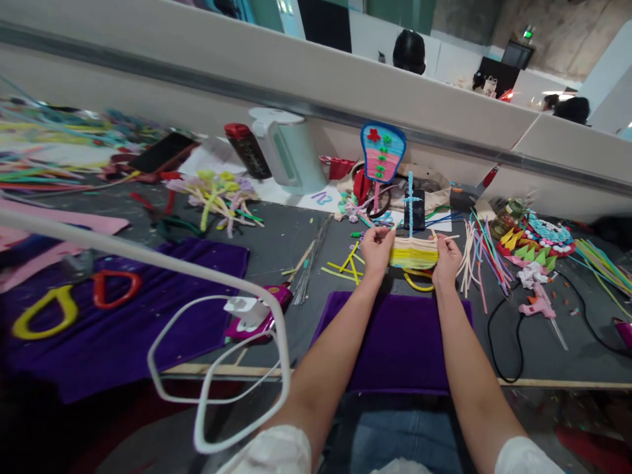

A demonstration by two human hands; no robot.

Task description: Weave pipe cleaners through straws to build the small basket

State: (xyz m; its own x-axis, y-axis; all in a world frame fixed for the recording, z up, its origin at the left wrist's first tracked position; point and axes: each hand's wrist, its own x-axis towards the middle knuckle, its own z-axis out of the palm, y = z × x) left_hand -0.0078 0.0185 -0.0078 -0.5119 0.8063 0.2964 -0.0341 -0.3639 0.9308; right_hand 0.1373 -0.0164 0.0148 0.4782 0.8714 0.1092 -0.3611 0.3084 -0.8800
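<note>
- Far left, from my remote seat, I see a dark phone [162,153] lying near the partition, with a purple cloth [162,329] nearer me; a yellow handle loop [72,309] and a red handle loop [137,289] show on it.
- Next, a bundle of pastel fuzzy stems [224,194] lies on the grey surface [296,230]. Nearer, a white cable [282,336] arcs across my view, by a white plug [247,313].
- Behind these stand a red-lidded bottle [249,151] and a pale kettle [296,155], side by side.
- Left of centre, short yellow stems [351,264] lie beside my left grip [376,253], which pinches the left end of a yellow-and-cream strip panel [413,253].
- The panel is stretched between my two hands, above a second purple cloth's far edge; a fan-shaped panel [382,153] stands behind it.
- My right grip [447,260] pinches the panel's right end, fingers curled round its edge.
- Further right, loose coloured stems [476,253] lie near that hand; beyond them rests a pink glue gun [538,304] with a dark cord.
</note>
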